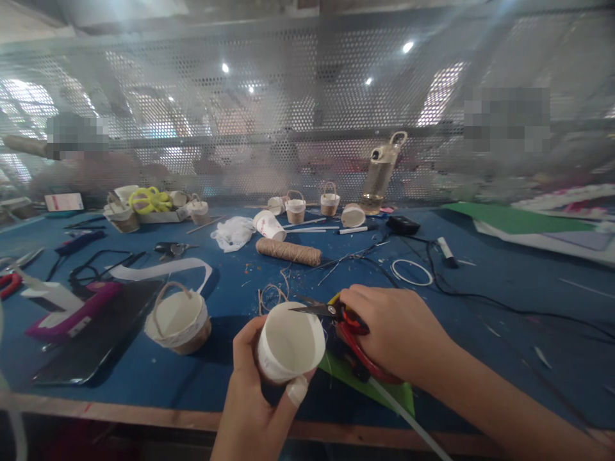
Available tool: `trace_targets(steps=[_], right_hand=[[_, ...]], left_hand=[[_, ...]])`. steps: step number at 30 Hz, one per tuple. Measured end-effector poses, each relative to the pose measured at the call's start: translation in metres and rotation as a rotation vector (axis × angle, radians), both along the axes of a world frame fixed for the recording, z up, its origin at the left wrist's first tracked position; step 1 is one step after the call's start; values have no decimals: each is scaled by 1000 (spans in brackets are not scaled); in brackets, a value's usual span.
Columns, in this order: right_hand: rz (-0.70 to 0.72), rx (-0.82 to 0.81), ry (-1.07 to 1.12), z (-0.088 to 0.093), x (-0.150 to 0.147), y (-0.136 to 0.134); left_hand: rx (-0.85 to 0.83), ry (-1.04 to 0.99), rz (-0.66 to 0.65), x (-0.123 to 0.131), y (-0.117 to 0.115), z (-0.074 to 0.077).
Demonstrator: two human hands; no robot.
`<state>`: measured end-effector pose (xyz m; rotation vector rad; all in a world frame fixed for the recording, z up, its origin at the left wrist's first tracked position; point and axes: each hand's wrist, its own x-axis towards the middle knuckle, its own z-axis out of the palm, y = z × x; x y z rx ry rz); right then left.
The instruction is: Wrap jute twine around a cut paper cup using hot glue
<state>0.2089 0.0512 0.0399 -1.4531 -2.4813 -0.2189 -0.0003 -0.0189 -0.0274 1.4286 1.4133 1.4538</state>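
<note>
My left hand (262,397) is wrapped round a white paper cup (291,342), its open mouth tilted up toward me. In my right hand (394,326) are scissors (358,349) with red and yellow handles. Their dark blades, slightly parted, reach over the cup's far rim; whether they bite into the paper I cannot tell. A green sheet (389,397) lies beneath the right hand, and a pale thin stick (408,419) slants below it. To the left of the cup stands a small basket (180,320) with a twine handle and a white rim.
A twine roll (288,252), a white plastic bag (234,233) and several small baskets lie farther back. A bottle (382,173) leans by the mesh screen (307,115). Black cables (480,294) cross the right side. A purple power strip (77,310) rests at left.
</note>
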Motion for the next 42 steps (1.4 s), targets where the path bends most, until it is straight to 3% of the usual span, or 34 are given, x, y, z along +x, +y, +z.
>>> trace_targets(steps=[23,29,33,37,42], right_hand=[[-28,-44,-19,3,-5,1],[-69,-32,7,4,0,5],[-104,13,43,6,5,6],[-54,41,79,4,7,7],[17,78,156,-4,9,13]], left_hand=[[90,79,74,0,3,-11],[28,51,64,0,-1,-4],[22,-5,123,4,-1,1],[19,-108,189,6,2,2],[3,-135,171,6,4,5]])
